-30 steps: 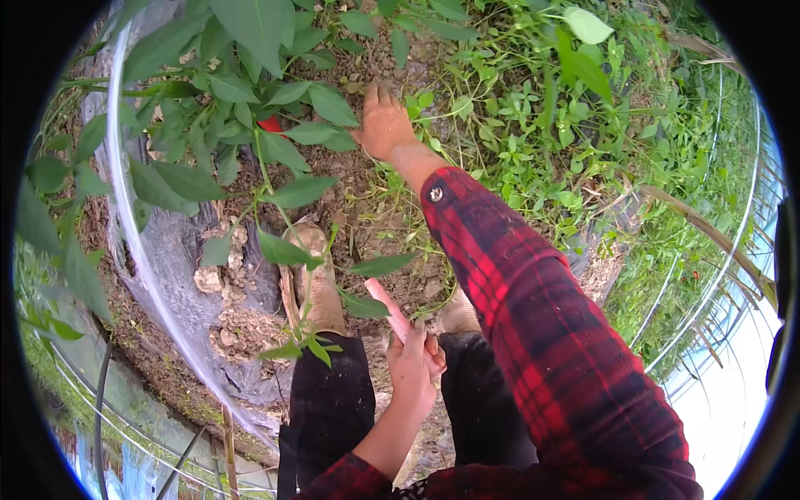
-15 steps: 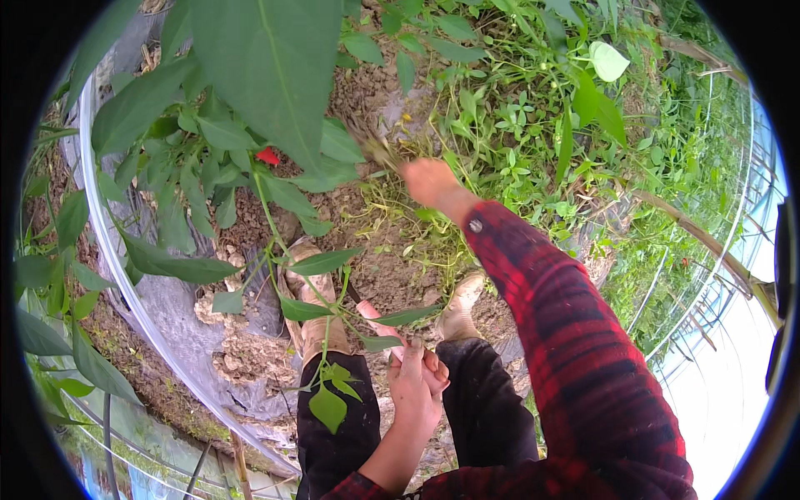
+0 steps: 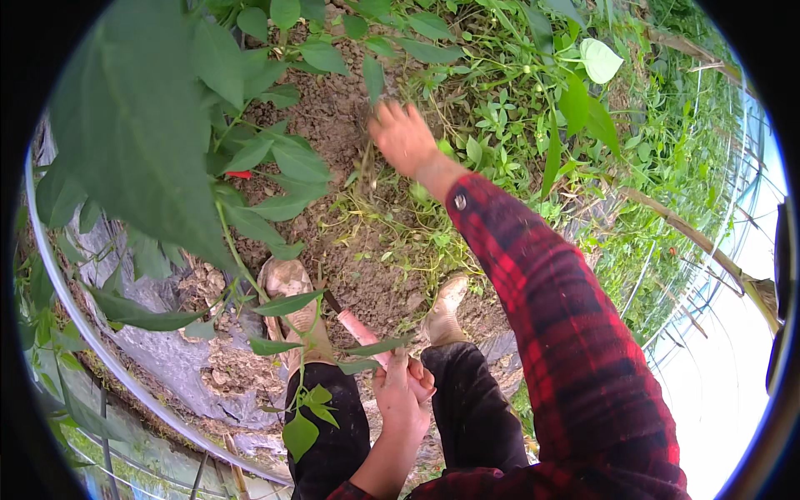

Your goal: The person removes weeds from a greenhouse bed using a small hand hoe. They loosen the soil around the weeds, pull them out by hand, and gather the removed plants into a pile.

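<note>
My left hand [image 3: 402,400], low in the middle, is closed around the pink handle [image 3: 357,327] of a tool. The tool's dark metal end shows only in part near my left boot, so its exact kind cannot be told. Farther out, my right hand [image 3: 406,140] is over the soil with its fingers apart and slightly blurred; I see nothing held in it. Dry, withered weeds [image 3: 365,171] lie just below its fingers. Pulled green weeds [image 3: 392,229] are scattered on the bare brown soil [image 3: 333,125] between that hand and my boots.
Leafy pepper plants [image 3: 275,158] with a red pepper [image 3: 239,175] crowd the left, one large leaf close to the view. Dense green weeds [image 3: 517,142] grow at right. My muddy boots [image 3: 446,308] stand on the soil beside grey plastic film [image 3: 167,350]. A pale hoop [image 3: 100,354] curves along the left.
My right hand has moved slightly left and farther away, and its closed fingers have spread, leaving dry weeds on the soil. My left hand still grips the pink handle. The view has shifted slightly.
</note>
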